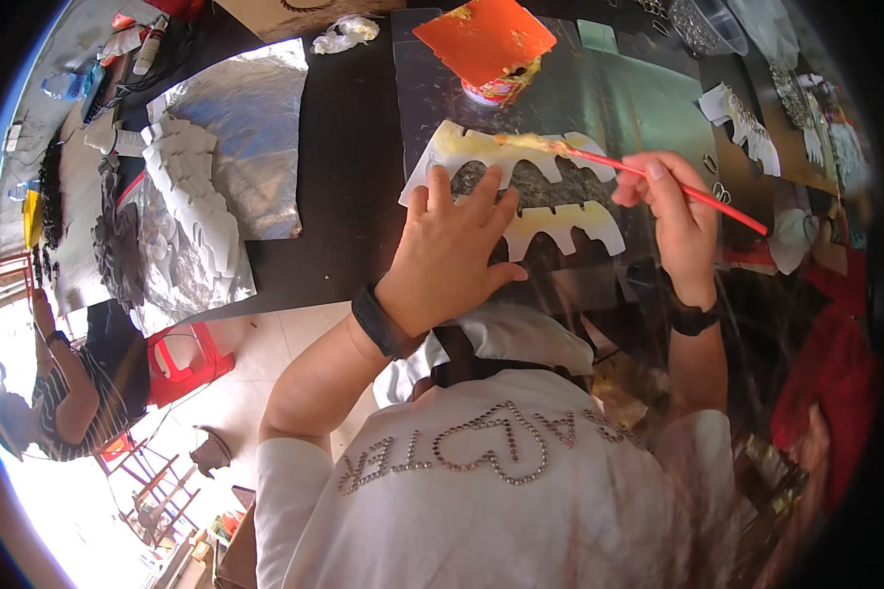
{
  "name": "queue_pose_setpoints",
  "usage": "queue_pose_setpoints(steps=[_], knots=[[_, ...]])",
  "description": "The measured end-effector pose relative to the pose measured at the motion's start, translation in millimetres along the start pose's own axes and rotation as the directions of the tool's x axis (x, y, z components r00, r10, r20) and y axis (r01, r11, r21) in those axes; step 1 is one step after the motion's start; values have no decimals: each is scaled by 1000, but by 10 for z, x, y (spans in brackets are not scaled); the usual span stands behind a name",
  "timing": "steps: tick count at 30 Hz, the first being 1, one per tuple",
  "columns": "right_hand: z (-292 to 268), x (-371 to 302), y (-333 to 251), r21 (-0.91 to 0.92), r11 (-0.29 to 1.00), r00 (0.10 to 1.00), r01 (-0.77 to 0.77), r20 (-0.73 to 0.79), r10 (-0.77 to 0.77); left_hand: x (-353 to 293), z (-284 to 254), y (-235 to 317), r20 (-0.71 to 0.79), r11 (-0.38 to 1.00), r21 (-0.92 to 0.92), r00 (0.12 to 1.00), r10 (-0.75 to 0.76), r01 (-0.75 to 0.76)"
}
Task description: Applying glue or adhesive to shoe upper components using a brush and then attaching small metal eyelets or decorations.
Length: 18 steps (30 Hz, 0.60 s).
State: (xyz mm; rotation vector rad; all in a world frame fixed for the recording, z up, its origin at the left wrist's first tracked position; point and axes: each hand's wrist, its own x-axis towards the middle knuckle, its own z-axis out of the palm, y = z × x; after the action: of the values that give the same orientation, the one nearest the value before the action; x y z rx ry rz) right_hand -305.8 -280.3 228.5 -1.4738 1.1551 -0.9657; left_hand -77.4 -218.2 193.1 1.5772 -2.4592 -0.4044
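Note:
My left hand (452,245) lies with its fingers spread, the fingertips pressing on a white scalloped cut-out piece (449,144) smeared with yellow paste. Between the fingers of my right hand (673,216) is a thin brush with a red handle (712,194). Its paste-coated tip rests on or just over the top edge of that piece. A second, similar scalloped piece (566,228) lies nearer to me, also yellowed along its top. Behind them stands a small can (491,95) smeared with paste, with an orange square sheet (486,41) over it.
Grey-white layered scalloped strips (198,187) lie on silvery sheets (265,128) at the left of the dark table (349,147). More white cut-outs (742,128) and a clear tub of metal bits (702,25) are at the right. Another person (69,393) sits at the far left.

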Motion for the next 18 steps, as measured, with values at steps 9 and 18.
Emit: queue_pose_setpoints(steps=[9,18], knots=[[-75,-23,14,18,1000,1000,-16,15,16,8,-10,24,7,1000,-2,1000,-5,5],[-155,-61,-2,-58,998,1000,18,19,-17,25,-35,79,15,1000,8,1000,-12,12]])
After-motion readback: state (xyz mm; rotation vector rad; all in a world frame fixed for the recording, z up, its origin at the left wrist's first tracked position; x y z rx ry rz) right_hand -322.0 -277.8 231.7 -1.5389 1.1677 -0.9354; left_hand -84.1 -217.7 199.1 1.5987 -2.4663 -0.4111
